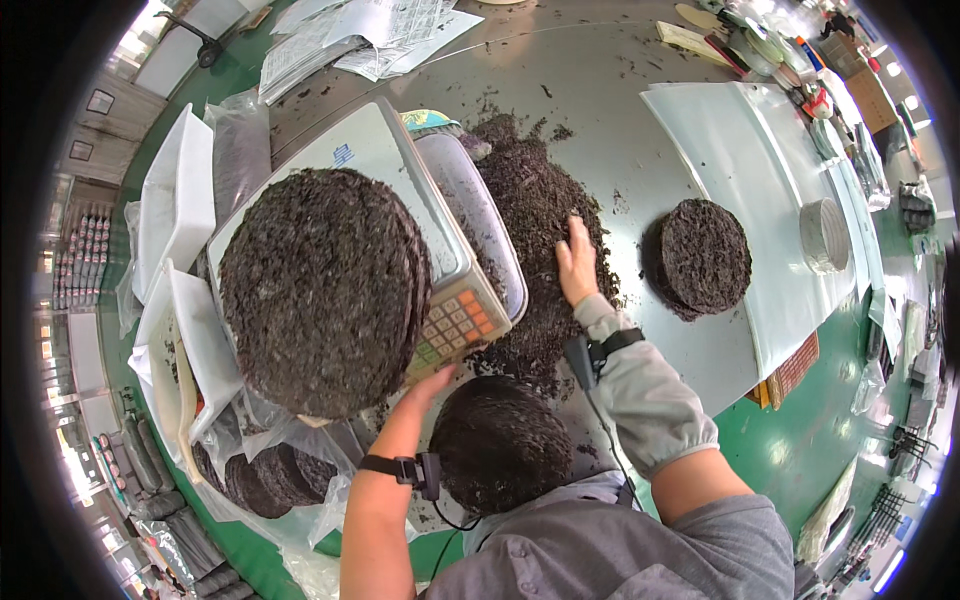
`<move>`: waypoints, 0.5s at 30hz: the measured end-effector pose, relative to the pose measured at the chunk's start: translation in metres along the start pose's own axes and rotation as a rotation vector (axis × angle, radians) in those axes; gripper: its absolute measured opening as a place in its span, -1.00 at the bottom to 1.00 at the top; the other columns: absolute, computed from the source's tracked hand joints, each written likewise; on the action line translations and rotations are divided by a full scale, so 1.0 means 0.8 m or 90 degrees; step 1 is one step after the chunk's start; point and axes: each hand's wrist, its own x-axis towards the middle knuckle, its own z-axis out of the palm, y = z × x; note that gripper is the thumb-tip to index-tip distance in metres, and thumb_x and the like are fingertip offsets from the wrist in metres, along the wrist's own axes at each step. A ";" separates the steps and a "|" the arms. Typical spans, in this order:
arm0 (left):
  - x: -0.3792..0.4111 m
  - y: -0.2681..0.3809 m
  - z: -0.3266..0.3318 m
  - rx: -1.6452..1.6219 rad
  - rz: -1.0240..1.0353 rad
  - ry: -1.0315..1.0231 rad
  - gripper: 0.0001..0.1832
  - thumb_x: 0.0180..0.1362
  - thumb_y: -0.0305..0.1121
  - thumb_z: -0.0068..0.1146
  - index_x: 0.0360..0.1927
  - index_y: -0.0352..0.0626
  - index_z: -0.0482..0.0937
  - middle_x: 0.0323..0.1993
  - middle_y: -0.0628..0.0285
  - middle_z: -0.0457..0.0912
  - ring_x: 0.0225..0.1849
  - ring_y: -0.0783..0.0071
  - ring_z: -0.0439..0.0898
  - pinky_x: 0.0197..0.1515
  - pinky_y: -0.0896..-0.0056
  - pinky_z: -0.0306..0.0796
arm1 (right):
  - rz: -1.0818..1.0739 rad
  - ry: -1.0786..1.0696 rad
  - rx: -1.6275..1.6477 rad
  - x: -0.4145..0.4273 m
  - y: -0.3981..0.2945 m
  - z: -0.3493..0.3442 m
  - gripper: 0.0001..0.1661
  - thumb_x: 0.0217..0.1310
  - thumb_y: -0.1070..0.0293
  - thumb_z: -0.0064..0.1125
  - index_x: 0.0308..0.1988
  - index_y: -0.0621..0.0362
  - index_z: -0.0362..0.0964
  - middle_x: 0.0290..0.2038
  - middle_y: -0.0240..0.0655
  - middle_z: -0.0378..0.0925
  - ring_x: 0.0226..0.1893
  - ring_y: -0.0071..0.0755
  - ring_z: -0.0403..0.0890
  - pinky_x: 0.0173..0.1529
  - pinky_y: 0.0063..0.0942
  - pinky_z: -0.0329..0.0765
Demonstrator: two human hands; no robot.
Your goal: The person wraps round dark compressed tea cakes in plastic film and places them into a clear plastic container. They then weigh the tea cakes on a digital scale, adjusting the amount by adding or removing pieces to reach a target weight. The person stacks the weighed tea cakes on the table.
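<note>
My right hand [579, 262] rests at the edge of a loose heap of dark flakes, apparently dried seaweed [536, 187], its thumb apart from its fingers. Low beside the keypad [454, 322] of a digital scale [360, 142] is my left hand [431, 386]; its fingertips are mostly hidden, so its grip does not show. A thick stack of round dark seaweed cakes [322, 292] lies on the scale's plate. Another round stack [499, 442] sits between my forearms, close to my body. Between scale and heap stands a pale shallow tray [480, 217] with crumbs in it.
A smaller round stack [705, 256] lies to the right, near clear plastic sheets [750, 172] bearing a ring-shaped mould [823, 236]. White bins [176, 195] and a plastic bag of round cakes [277, 476] flank the scale's left. Printed papers [375, 37] lie at the far side.
</note>
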 end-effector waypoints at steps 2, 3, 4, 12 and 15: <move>-0.035 0.044 0.039 -0.051 0.032 -0.093 -0.60 0.13 -0.24 -0.16 -0.01 -0.25 0.33 0.06 0.20 0.27 0.09 0.47 0.24 0.11 0.46 0.12 | -0.114 -0.017 0.090 0.011 -0.043 -0.014 -0.40 0.12 0.19 -0.22 0.15 0.15 -0.06 0.17 -0.13 -0.01 0.22 -0.15 -0.06 0.24 -0.23 -0.14; -0.044 0.059 0.050 -0.060 0.065 -0.151 -0.60 0.13 -0.25 -0.15 0.01 -0.25 0.32 0.07 0.19 0.26 0.11 0.47 0.21 0.13 0.46 0.09 | -0.176 -0.014 0.172 0.021 -0.057 -0.024 -0.41 0.12 0.22 -0.23 0.14 0.15 -0.06 0.17 -0.13 -0.01 0.22 -0.16 -0.06 0.24 -0.23 -0.15; -0.047 0.063 0.056 -0.072 0.096 -0.207 -0.59 0.13 -0.25 -0.15 0.02 -0.24 0.31 0.07 0.18 0.25 0.13 0.46 0.19 0.15 0.46 0.06 | -0.187 -0.019 0.166 0.034 -0.058 -0.031 -0.43 0.11 0.26 -0.22 0.12 0.17 -0.02 0.16 -0.12 0.01 0.21 -0.15 -0.02 0.24 -0.24 -0.16; -0.043 0.061 0.064 -0.106 -0.031 -0.020 -0.45 0.00 -0.26 0.06 0.07 -0.23 0.22 0.07 0.17 0.22 0.07 0.35 0.24 0.11 0.38 0.14 | -0.012 -0.077 -0.001 0.113 0.056 0.019 -0.44 0.17 0.03 -0.30 0.14 -0.04 0.02 0.17 -0.24 0.03 0.22 -0.15 -0.07 0.20 -0.03 -0.20; -0.018 0.036 0.071 -0.148 0.045 -0.025 -0.53 0.00 -0.37 0.05 0.00 -0.25 0.24 -0.01 0.16 0.26 0.02 0.34 0.28 0.10 0.34 0.20 | -0.193 -0.201 -0.005 0.117 -0.008 0.015 -0.50 0.15 0.06 -0.24 0.10 -0.12 0.09 0.17 -0.28 0.05 0.22 -0.17 -0.06 0.20 0.02 -0.21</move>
